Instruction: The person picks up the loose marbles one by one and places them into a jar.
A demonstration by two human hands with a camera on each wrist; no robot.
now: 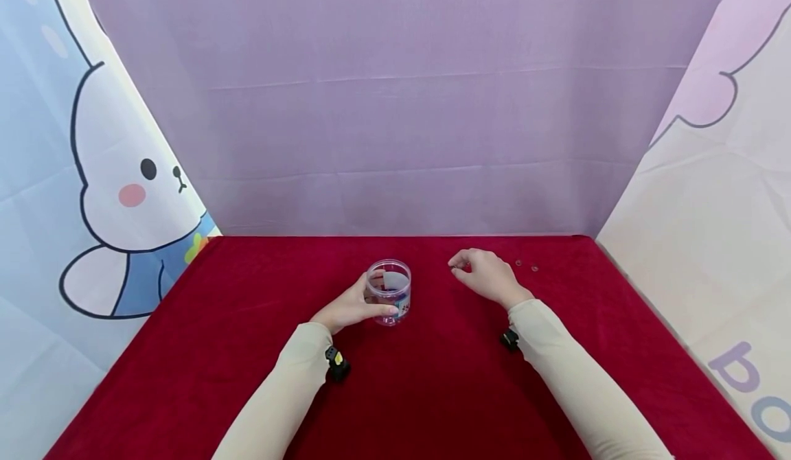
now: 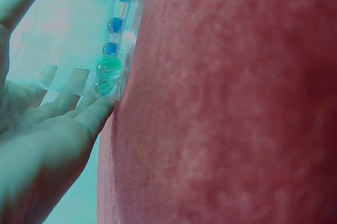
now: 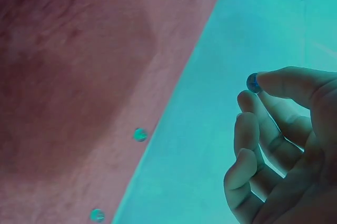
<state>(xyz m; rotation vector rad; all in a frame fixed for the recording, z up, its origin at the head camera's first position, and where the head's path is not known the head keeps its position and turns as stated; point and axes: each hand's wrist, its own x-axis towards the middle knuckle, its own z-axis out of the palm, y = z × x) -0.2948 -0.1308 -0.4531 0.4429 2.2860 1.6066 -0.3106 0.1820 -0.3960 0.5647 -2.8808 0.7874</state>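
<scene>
My left hand [image 1: 353,305] grips a clear plastic jar [image 1: 397,283] from its left side, thumb across the front and fingers behind. The jar stands upright with its mouth uncovered and a label on its wall. Several glass marbles [image 2: 109,68], some green and some blue, lie along its bottom in the left wrist view. To the right of the jar, my right hand [image 1: 488,276] is raised over the cloth. It pinches a dark blue marble [image 3: 253,83] between thumb and fingertip, the other fingers loosely curled.
Two loose marbles, a nearer one [image 1: 534,268] and a farther one [image 1: 518,263], lie on the red cloth [image 1: 445,391] beyond the right hand. A lilac curtain [image 1: 395,117] closes off the back, with printed curtains at both sides.
</scene>
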